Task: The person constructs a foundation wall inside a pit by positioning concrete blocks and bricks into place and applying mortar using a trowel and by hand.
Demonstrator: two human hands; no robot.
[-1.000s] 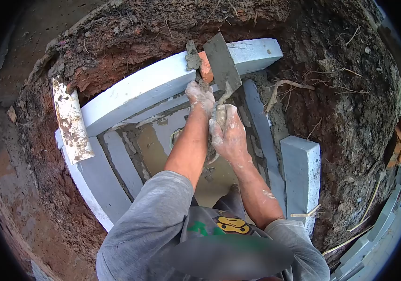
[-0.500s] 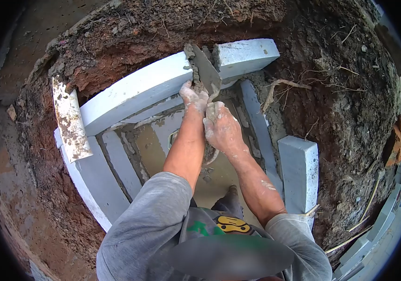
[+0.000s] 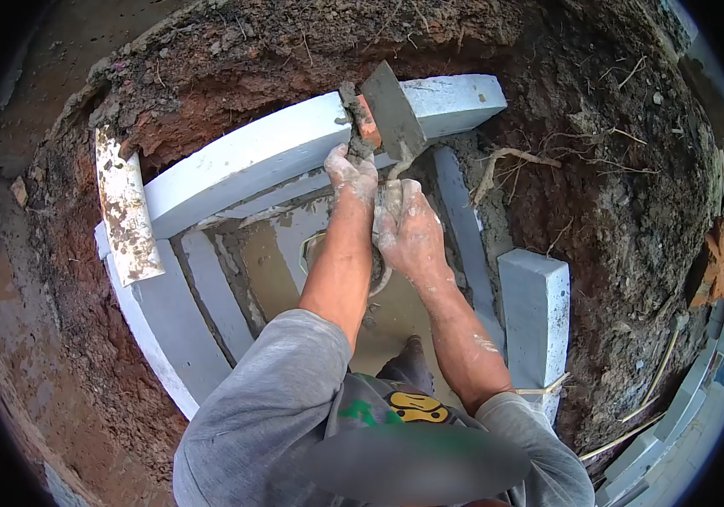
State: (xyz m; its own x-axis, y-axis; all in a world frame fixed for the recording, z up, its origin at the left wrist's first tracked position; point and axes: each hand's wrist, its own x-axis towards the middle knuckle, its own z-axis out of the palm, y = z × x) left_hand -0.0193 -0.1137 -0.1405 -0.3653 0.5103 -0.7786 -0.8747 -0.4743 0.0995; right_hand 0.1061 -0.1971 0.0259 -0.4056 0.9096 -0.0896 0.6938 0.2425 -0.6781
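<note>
My right hand (image 3: 410, 226) is closed round the handle of a trowel (image 3: 393, 110). The trowel's grey, mortar-smeared blade points up and overlaps the left end of the right white block (image 3: 461, 97). My left hand (image 3: 352, 176) is closed at the lower end of an orange brick piece (image 3: 368, 124) standing in the gap between two white blocks; its fingertips are partly hidden by mortar. Wet mortar (image 3: 351, 106) coats the brick's left side, against the end of the long white block (image 3: 252, 156).
A rust-patched white panel (image 3: 128, 207) leans on the left corner. Another white block (image 3: 534, 300) stands at the right wall. Roots (image 3: 514, 156) stick out of the soil bank on the right. Muddy water (image 3: 387, 325) covers the pit floor, where a shoe shows.
The trowel blade has moved right and up, away from the gap, and the orange brick face now shows. My right hand has shifted slightly right; my left hand stays in place.
</note>
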